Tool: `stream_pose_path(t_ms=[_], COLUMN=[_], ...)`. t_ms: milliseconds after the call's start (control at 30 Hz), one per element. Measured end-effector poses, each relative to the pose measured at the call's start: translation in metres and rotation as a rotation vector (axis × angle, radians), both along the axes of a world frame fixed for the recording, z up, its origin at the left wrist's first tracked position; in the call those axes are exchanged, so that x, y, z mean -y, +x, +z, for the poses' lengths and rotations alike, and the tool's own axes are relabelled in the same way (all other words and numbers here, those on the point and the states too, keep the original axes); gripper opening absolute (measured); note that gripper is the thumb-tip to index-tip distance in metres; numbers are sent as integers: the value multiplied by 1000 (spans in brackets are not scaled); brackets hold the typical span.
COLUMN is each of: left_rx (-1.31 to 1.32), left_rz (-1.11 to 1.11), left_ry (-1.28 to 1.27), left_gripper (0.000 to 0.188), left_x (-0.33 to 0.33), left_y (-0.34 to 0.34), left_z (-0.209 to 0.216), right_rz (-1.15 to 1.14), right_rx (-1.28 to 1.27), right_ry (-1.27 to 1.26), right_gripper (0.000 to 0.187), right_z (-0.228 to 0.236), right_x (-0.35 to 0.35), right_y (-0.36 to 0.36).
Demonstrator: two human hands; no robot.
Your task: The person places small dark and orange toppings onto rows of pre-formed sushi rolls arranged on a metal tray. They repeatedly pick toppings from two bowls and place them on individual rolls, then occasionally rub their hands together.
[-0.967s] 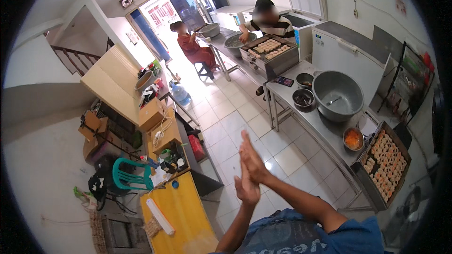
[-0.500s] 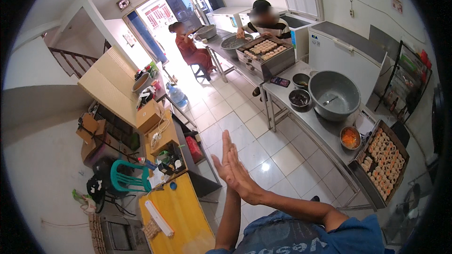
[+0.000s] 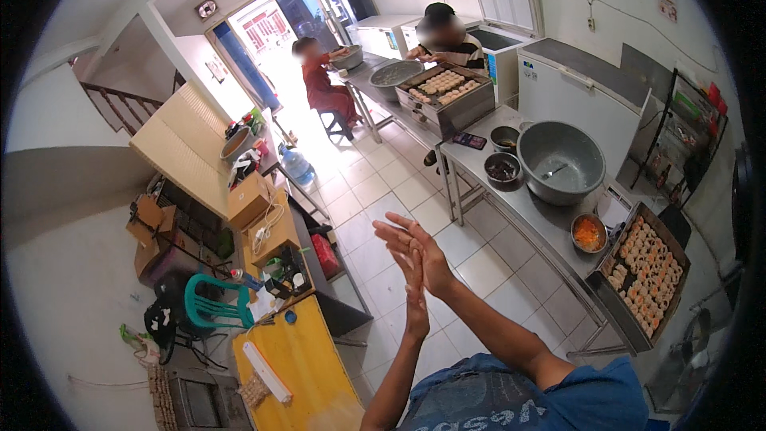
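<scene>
In front of my body, above the floor tiles, my left hand [image 3: 416, 297] and my right hand [image 3: 432, 262] press against each other at the palms. The right fingers stretch out flat toward the upper left, across the left hand's fingers. Those of my left hand point upward along the right palm, partly covered. Nothing shows in either hand; the gap between the palms is hidden. Nearest on the right are a metal bowl of orange shreds [image 3: 589, 234] and a dark tray [image 3: 648, 341] filled with rows of small pale dumplings topped with orange.
A steel table [image 3: 550, 241] runs along the right, bearing a big grey basin [image 3: 561, 164], a bowl of dark stuff [image 3: 503, 168] and a phone [image 3: 469, 140]. Two people work farther back beside a second dumpling tray [image 3: 447, 104]. A yellow table [image 3: 307, 351] stands left.
My hands have shifted slightly right; the right one turned, its fingers now crossing the left. At the back, the striped-shirt person's hands left the basin and came together. The person in red reached into another basin.
</scene>
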State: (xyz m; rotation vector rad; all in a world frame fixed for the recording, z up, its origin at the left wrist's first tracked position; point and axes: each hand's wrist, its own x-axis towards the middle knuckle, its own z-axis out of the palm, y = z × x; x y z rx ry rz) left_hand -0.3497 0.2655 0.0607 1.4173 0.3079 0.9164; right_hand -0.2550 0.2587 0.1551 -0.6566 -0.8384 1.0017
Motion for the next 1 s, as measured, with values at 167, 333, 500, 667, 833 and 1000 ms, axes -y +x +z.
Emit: stream_pose_path(t_ms=[167,333,500,667,833,1000], left_rx=[-182,-66,127,455,348,256], left_rz=[206,304,162,-70,-290,-124], left_ry=[417,300,-221,-567,-479,-240], left_gripper=[81,79,79,82,95,92], left_x=[-30,-40,-52,-7,34,20], left_y=[-3,4,4,0,-19,-25], left_z=[30,36,27,43,57,56], right_rz=[166,131,-68,-313,-478,-469], right_rx=[-172,80,565,1058,841,533], right_ry=[107,17,11,-164,-426,-587], right_gripper=[69,70,66,58,62,66], right_z=[-17,-17,-54,-70,-77,-110], right_x=[-6,12,21,-1,-17,-11], right_y=[-17,-27,-53,-35,29,36])
